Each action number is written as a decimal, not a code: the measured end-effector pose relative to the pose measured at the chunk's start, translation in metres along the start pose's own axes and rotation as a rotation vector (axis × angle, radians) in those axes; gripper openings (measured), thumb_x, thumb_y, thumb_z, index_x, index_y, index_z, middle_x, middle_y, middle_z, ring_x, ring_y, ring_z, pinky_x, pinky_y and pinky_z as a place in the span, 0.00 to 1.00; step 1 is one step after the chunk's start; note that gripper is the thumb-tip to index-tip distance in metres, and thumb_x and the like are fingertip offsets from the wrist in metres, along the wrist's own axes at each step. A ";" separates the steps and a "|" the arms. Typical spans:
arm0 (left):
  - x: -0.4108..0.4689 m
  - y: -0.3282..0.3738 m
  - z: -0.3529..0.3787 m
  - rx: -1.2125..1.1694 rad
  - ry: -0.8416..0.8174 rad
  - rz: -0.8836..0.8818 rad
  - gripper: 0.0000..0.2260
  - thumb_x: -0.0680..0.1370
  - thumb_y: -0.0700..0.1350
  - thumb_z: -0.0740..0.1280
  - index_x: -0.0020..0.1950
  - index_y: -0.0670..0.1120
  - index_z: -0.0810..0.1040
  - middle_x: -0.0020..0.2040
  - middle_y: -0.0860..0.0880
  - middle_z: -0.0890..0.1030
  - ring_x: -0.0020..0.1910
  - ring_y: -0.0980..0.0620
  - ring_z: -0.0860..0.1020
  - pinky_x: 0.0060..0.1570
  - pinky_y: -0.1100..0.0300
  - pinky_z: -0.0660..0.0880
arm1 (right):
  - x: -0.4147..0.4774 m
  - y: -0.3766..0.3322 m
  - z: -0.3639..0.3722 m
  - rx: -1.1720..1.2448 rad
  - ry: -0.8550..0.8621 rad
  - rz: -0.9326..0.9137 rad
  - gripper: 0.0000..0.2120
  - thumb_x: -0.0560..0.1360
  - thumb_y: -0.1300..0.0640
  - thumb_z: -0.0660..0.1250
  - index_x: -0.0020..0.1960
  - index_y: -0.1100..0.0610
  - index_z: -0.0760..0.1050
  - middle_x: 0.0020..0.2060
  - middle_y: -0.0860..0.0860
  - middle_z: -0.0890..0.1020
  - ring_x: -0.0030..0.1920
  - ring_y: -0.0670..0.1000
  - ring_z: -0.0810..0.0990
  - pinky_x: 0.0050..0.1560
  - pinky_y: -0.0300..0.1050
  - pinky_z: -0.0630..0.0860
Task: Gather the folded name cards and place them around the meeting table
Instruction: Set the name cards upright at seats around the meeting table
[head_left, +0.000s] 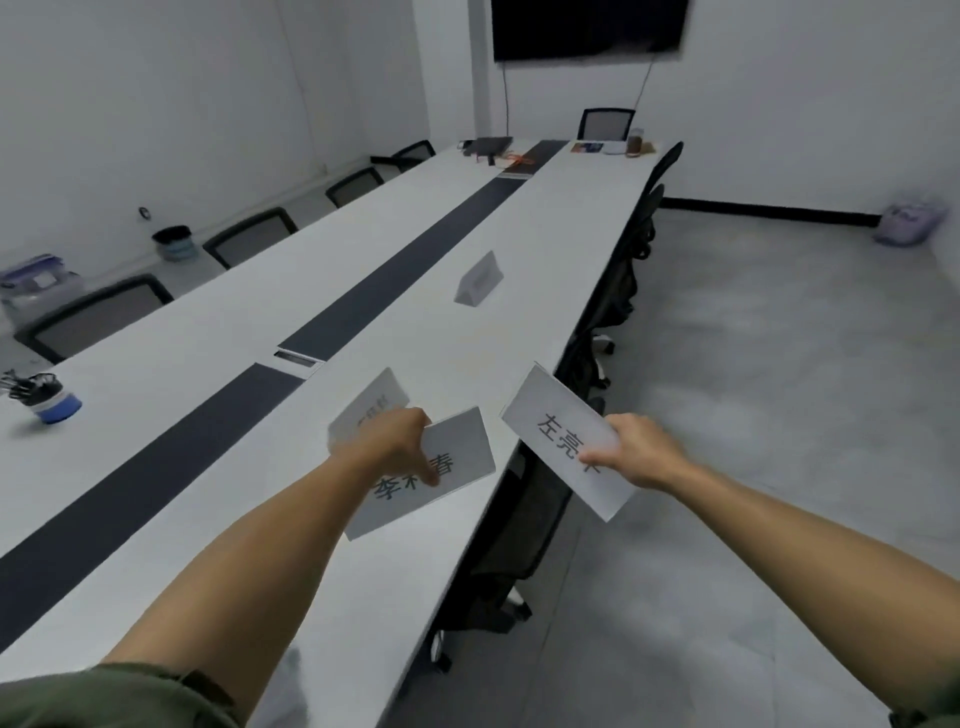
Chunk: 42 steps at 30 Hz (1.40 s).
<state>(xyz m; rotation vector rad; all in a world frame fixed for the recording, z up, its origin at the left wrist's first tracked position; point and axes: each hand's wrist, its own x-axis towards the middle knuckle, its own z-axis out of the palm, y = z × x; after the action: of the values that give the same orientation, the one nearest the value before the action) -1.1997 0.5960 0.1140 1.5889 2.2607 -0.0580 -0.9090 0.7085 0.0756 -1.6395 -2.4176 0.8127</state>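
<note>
Gripping one name card (563, 439) in my right hand (636, 452), long axis angled off the worktop (545, 244) edge, left of the fingers. Left hand (397, 441) pinches two more cards (441, 467).

One name card (479, 278) stands on the table (545, 244), right of its centre strip (415, 254).

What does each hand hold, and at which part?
Left hand: two name cards, gripped at their overlapping ends. Right hand: one name card, at its near end.
</note>
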 end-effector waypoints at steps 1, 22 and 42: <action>0.013 0.027 0.002 -0.001 -0.005 0.011 0.25 0.58 0.54 0.81 0.51 0.51 0.80 0.46 0.50 0.82 0.43 0.50 0.79 0.47 0.55 0.79 | 0.005 0.023 -0.014 -0.017 0.007 0.013 0.18 0.67 0.39 0.71 0.51 0.48 0.77 0.45 0.47 0.82 0.45 0.52 0.79 0.41 0.45 0.73; 0.301 0.313 -0.035 0.081 -0.039 0.199 0.23 0.61 0.54 0.80 0.51 0.48 0.79 0.44 0.49 0.79 0.42 0.48 0.77 0.41 0.57 0.73 | 0.203 0.280 -0.178 -0.075 0.102 0.173 0.19 0.68 0.37 0.70 0.53 0.48 0.78 0.49 0.48 0.82 0.46 0.54 0.78 0.39 0.44 0.70; 0.676 0.500 -0.145 0.075 -0.019 0.189 0.22 0.62 0.53 0.80 0.50 0.48 0.79 0.42 0.50 0.80 0.40 0.50 0.78 0.38 0.59 0.73 | 0.572 0.429 -0.370 -0.147 0.106 0.158 0.17 0.70 0.37 0.69 0.47 0.50 0.76 0.48 0.48 0.82 0.45 0.53 0.77 0.39 0.45 0.69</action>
<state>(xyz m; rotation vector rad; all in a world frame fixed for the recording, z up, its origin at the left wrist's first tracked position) -0.9794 1.4206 0.1182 1.8251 2.1068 -0.1081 -0.6488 1.4701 0.0668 -1.8957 -2.3481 0.5624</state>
